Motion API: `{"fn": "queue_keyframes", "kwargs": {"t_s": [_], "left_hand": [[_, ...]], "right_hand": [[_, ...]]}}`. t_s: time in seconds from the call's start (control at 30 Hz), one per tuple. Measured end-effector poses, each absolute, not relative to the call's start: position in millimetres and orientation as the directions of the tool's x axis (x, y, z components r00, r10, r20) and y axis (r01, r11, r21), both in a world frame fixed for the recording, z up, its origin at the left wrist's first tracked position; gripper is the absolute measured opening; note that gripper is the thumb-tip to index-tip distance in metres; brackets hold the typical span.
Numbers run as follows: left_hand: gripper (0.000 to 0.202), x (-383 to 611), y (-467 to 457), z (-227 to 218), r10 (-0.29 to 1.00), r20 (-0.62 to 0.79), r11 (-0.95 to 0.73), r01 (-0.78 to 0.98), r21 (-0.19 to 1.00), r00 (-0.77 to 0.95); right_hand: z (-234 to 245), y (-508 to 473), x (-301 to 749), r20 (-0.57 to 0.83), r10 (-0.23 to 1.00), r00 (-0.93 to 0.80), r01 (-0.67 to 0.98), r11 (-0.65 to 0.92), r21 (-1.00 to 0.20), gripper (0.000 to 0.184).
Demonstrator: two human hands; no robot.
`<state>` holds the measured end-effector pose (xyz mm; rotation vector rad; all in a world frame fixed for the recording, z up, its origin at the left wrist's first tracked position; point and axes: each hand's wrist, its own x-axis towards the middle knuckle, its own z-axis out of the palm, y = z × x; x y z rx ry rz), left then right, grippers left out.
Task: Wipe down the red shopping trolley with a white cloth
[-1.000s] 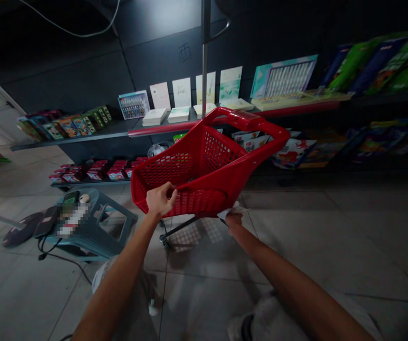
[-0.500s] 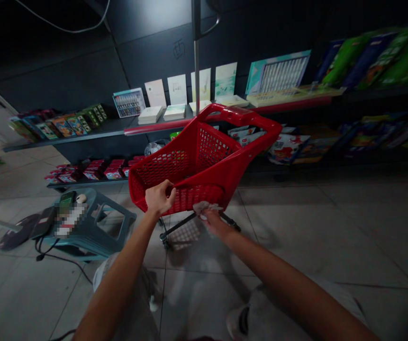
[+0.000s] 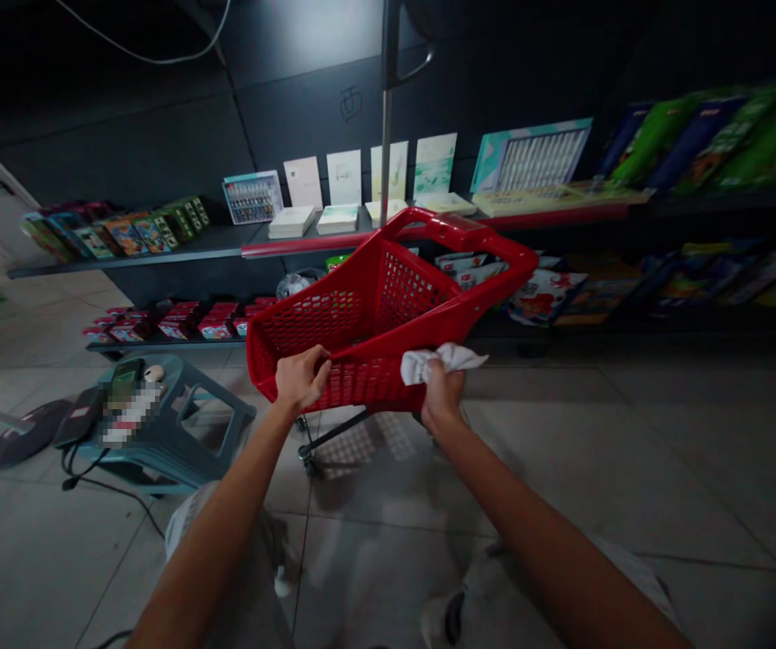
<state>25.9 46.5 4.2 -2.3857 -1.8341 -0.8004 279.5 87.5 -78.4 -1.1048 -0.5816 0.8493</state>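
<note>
A red plastic shopping cart (image 3: 360, 379) with perforated basket walls stands in front of me, its handle at the upper right. My left hand (image 3: 301, 379) is closed over the top rim of the near side wall. In my right hand (image 3: 442, 389) is a crumpled white cloth (image 3: 442, 362), pressed between thumb and fingers. The cloth lies against the near side wall below the handle end. Part of the right fingers is hidden behind the cloth.
A grey-blue plastic stool (image 3: 191, 424) stands at the left, bearing a phone and other small items, with a cable hanging down. Behind the cart, a dark shelf (image 3: 218, 243) holds books, boxes and bags. A thin metal pole (image 3: 386, 144) rises behind the cart.
My right hand, with the white cloth, has moved up and to the right along the cart's side wall. My left hand stays on the rim.
</note>
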Motion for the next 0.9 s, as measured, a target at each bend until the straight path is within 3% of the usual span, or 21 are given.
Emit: {"fn": "queue_keyframes", "kwargs": {"t_s": [0.1,0.17,0.27,0.37,0.5,0.6,0.77,0.9], "left_hand": [[0.028,21.4,46.3,2.2,0.882,0.426,-0.340,0.896,0.285,0.199],[0.030,16.8,46.6,0.4,0.881,0.426,-0.349,0.892,0.286,0.208],[0.034,7.6,47.6,-0.8,0.877,0.422,-0.376,0.874,0.308,0.229],[0.037,-2.7,48.0,0.4,0.874,0.428,-0.392,0.856,0.338,0.231],[0.043,-15.1,47.7,1.9,0.880,0.439,-0.345,0.878,0.331,0.181],[0.046,-21.8,48.0,-0.3,0.875,0.462,-0.309,0.900,0.306,0.143],[0.045,-28.0,52.8,-6.1,0.834,0.548,-0.226,0.946,0.235,0.063],[0.042,-29.1,57.3,-3.2,0.798,0.603,-0.101,0.983,0.156,-0.014]], "right_hand": [[-48.2,94.3,310.4,0.305,0.619,0.724,0.045,0.398,-0.916,0.046],[-33.4,95.6,328.1,0.517,0.502,0.693,0.277,0.477,-0.834,0.053],[-15.0,91.0,350.4,0.759,0.385,0.525,0.550,0.527,-0.648,0.049],[5.2,80.1,366.9,0.890,0.356,0.285,0.719,0.534,-0.444,0.038],[32.0,63.1,382.1,0.947,0.320,-0.002,0.807,0.560,-0.187,0.034],[49.4,52.1,393.9,0.948,0.299,-0.111,0.822,0.563,-0.081,0.036],[78.5,42.4,413.5,0.943,0.333,-0.007,0.857,0.488,-0.167,0.033],[101.5,33.0,406.1,0.847,0.520,-0.107,0.865,0.468,-0.178,0.034]]}}
